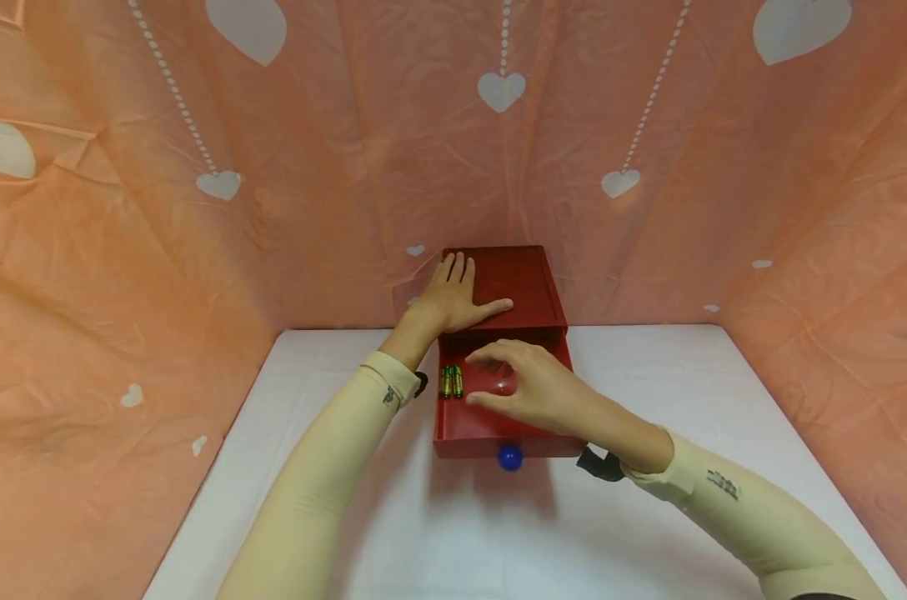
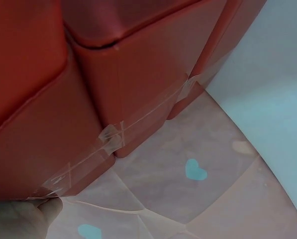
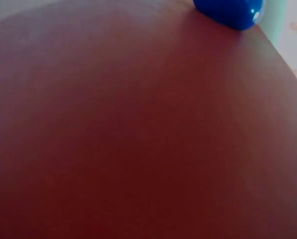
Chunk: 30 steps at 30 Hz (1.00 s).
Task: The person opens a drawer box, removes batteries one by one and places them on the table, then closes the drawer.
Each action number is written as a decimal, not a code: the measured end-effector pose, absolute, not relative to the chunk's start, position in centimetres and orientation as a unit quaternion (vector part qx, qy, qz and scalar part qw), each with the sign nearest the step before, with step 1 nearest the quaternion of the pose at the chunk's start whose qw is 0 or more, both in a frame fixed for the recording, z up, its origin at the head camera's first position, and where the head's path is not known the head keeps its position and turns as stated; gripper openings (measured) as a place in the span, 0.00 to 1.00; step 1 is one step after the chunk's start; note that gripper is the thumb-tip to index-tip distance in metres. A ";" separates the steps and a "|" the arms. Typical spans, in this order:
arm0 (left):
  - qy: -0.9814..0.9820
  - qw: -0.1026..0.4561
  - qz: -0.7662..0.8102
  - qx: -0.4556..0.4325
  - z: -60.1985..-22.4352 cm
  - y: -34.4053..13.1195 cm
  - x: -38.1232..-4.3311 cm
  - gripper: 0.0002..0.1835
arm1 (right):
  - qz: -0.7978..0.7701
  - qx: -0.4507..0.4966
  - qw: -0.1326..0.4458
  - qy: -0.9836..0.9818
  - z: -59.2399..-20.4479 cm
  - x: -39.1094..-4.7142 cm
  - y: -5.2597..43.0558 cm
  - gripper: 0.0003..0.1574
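The right hand point(image 1: 524, 383) and forearm cover the right part of the open red drawer point(image 1: 476, 425), so whatever lies beneath them cannot be seen; a bright glint shows in the gap between thumb and fingers, hard to make out. In the right wrist view a blurred red surface fills nearly everything, and the round blue knob point(image 1: 509, 457) is cut off by the top edge; the left wrist view catches only a bit of the left hand point(image 1: 457, 307) at its near-left corner, beside clear tape point(image 2: 111, 139) along the red cabinet point(image 1: 513, 279). The drawer projects toward the near side, knob foremost. At its left wall a few green-and-gold batteries point(image 1: 448, 382) sit side by side, long axes running near to far; their exact count is difficult to read. They lie just left of the right hand's fingertips, apparently without contact, and nearer than the left hand. That left hand rests flat on the left part of the cabinet's top, fingers straight, thumb spread to the right, gripping nothing. The right hand is bent into a wide C, thumb well apart from the fingers, with nothing visibly held.
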<state>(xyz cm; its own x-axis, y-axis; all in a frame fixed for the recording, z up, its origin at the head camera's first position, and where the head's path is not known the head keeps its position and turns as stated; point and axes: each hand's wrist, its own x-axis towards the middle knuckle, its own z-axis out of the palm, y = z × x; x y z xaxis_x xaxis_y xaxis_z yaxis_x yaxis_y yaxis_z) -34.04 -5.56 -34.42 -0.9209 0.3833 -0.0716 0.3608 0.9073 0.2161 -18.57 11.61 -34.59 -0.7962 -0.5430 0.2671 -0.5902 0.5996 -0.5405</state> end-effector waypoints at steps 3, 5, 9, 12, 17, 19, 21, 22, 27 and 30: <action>0.974 0.058 0.101 0.193 -34.4 -5.5 -33.9 0.63 | 0.311 0.311 0.021 -0.898 -34.6 -18.8 11.6 0.33; 0.974 0.058 0.101 0.193 -34.3 -5.5 -33.9 0.63 | 0.311 0.307 0.012 -0.899 -34.6 -18.9 11.6 0.34; 0.974 0.059 0.102 0.194 -34.4 -5.5 -33.9 0.63 | 0.309 0.305 0.005 -0.901 -34.7 -19.1 11.7 0.34; 0.974 0.060 0.105 0.193 -34.4 -5.5 -34.0 0.63 | 0.309 0.309 0.008 -0.900 -34.8 -19.0 11.6 0.34; 0.975 0.060 0.102 0.190 -34.4 -5.5 -34.1 0.62 | 0.309 0.315 0.008 -0.897 -35.1 -18.8 11.3 0.34; 0.975 0.061 0.100 0.190 -34.4 -5.5 -34.1 0.62 | 0.310 0.315 0.003 -0.897 -35.1 -18.7 11.1 0.34; 0.975 0.061 0.098 0.191 -34.4 -5.5 -34.1 0.62 | 0.312 0.316 0.000 -0.896 -35.2 -18.6 11.0 0.34; 0.975 0.061 0.097 0.190 -34.3 -5.5 -34.1 0.62 | 0.315 0.318 -0.002 -0.895 -35.2 -18.6 10.9 0.34; 0.975 0.059 0.100 0.189 -34.2 -5.5 -33.9 0.62 | 0.327 0.314 -0.010 -0.892 -35.0 -18.7 10.7 0.35; 0.975 0.059 0.101 0.188 -34.2 -5.5 -33.8 0.62 | 0.335 0.302 -0.016 -0.892 -34.8 -18.9 10.6 0.37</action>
<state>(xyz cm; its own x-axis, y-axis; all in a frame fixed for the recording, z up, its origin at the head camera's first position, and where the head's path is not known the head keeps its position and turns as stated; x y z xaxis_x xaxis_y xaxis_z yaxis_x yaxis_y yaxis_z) -33.81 -5.52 -34.25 -0.9220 0.3793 -0.0774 0.3553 0.9085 0.2199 -18.88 10.61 -34.83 -0.8173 -0.5496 0.1730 -0.5276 0.5933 -0.6079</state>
